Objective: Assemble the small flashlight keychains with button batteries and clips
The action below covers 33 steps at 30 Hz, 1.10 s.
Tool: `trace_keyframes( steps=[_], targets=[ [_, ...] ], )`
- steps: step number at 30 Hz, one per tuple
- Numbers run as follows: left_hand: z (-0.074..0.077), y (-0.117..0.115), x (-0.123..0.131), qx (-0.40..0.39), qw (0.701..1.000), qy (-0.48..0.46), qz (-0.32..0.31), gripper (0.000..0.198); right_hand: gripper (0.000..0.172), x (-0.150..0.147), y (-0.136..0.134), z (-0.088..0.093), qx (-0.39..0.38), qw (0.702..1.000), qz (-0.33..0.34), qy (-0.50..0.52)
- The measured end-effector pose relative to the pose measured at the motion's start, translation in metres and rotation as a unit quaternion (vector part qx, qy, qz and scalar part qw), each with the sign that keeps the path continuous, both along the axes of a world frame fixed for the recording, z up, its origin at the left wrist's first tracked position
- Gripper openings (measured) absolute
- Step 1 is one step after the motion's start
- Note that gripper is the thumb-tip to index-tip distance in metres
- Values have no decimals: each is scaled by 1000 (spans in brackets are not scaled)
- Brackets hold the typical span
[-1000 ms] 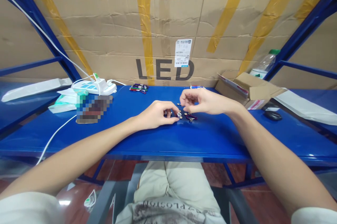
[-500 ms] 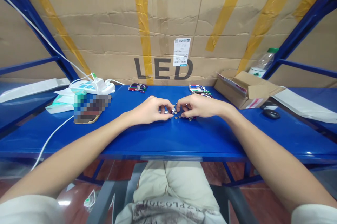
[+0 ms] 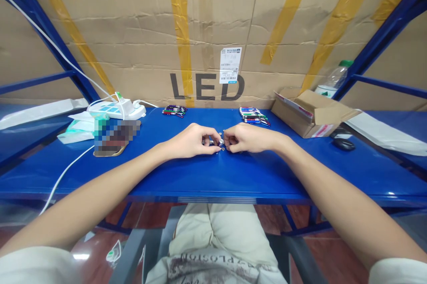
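My left hand (image 3: 191,141) and my right hand (image 3: 248,138) rest close together on the blue table (image 3: 213,172), fingertips almost touching. Between the fingertips sits a small silvery part (image 3: 220,142); both hands pinch around it, and I cannot make out which hand holds it. A few more tiny metal pieces lie on the table right under the fingers, mostly hidden by the hands.
Two bundles of small coloured pens (image 3: 175,111) (image 3: 254,115) lie further back. A power strip (image 3: 116,108) with white cable is at left, an open cardboard box (image 3: 308,117), a mouse (image 3: 343,144) and a plastic bottle (image 3: 333,80) at right. A taped cardboard wall stands behind.
My right hand came down from above the table and moved left to meet the left hand. The small pieces that lay in the open between them are now covered by my fingers.
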State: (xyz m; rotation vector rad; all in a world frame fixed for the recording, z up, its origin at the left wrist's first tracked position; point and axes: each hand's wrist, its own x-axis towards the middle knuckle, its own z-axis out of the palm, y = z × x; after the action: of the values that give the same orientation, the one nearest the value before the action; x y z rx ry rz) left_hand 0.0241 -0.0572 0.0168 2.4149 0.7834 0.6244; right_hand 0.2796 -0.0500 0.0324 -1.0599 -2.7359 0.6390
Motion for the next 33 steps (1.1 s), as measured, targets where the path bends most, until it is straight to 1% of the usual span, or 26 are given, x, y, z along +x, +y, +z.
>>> trace_keyframes(
  steps=[3, 6, 8, 13, 28, 31, 33],
  targets=[
    [-2, 0, 0, 2, 1000, -2, 2, 27, 2, 1, -4, 7, -9, 998, -26, 52],
    [-4, 0, 0, -3, 1000, -5, 5, 31, 11, 2, -10, 16, -19, 989, -47, 141],
    [-4, 0, 1, -5, 1000, -6, 5, 31, 16, 2, -13, 21, -34, 983, -45, 173],
    [-2, -1, 3, -15, 1000, -11, 10, 28, 19, -1, -16, 22, -46, 986, -31, 155],
    [-4, 0, 2, -18, 1000, -14, 13, 30, 22, 0, -16, 23, -11, 988, -21, 154],
    [-3, 0, 1, -1, 1000, -15, 7, 29, 21, 4, -15, 27, 1, 988, -32, 154],
    [0, -1, 0, 26, 999, -24, -4, 25, 19, 8, -13, 27, -1, 990, -38, 135]
  ],
)
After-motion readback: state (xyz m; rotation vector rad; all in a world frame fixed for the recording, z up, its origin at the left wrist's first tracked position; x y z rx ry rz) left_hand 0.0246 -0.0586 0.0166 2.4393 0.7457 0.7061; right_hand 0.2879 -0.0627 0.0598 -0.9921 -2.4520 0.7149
